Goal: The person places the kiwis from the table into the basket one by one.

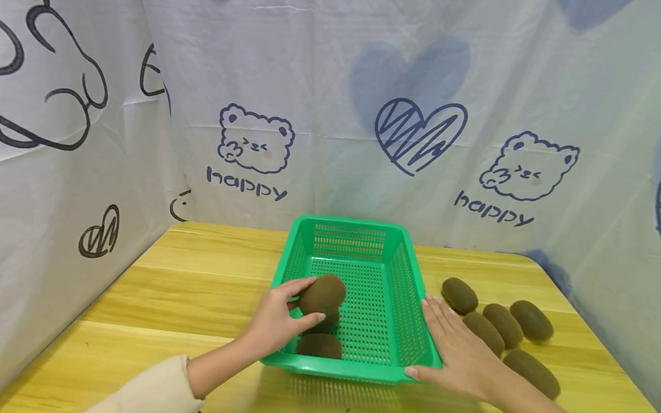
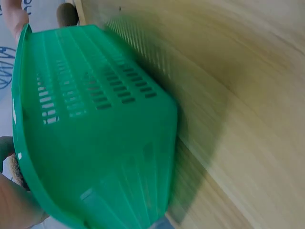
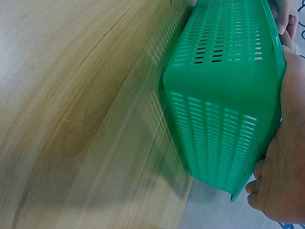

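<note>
My left hand [image 1: 273, 318] grips a brown kiwi [image 1: 324, 293] between thumb and fingers, above the near left part of a green plastic basket [image 1: 356, 371]. Beneath the held kiwi a second one [image 1: 326, 321] partly shows, and a third kiwi [image 1: 320, 346] lies by the basket's front wall. My right hand [image 1: 459, 350] rests against the basket's right rim with fingers extended, the thumb at the near right corner. In the right wrist view, that hand [image 3: 286, 157] lies along the rim. The left wrist view shows mostly the basket's outer wall [image 2: 100, 138].
Several loose kiwis [image 1: 501, 324] lie on the wooden table [image 1: 196, 275] to the right of the basket, close by my right hand. White cloth [image 1: 330, 74] with drawn hearts and bears hangs behind the table and along its sides.
</note>
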Demonstrator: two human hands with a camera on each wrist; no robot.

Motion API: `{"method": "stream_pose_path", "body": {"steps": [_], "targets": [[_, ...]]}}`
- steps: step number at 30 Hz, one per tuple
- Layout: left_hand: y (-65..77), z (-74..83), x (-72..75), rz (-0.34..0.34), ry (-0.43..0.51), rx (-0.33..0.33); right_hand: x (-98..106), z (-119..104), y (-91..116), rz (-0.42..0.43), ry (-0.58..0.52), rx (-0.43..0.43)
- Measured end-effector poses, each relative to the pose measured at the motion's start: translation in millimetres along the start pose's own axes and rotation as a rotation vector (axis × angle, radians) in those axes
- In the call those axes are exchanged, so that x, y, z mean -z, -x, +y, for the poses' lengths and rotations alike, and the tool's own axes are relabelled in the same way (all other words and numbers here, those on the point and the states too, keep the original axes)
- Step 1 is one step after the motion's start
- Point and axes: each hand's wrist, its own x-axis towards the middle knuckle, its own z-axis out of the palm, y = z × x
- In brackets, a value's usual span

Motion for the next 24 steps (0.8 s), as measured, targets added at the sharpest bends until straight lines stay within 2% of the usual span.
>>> {"method": "stream_pose_path", "body": {"steps": [4, 9, 19, 24], "targets": [[-0.4, 1.5, -9.5, -0.035, -0.022, 0.01, 1, -1, 0, -0.005, -0.009, -0.004], [-4.3, 4.1, -21.0, -0.077, -0.113, -0.032, -1, 0, 0, 0.01, 0.005, 0.006], [-14.1, 2.1, -40.6, -0.212, -0.121, -0.031, 0, 0, 1, -0.005, -0.023, -0.009], [-21.5, 3.6, -49.0, -0.294, -0.196, -0.036, 0, -1, 0, -0.006, -0.034, -0.017]]}}
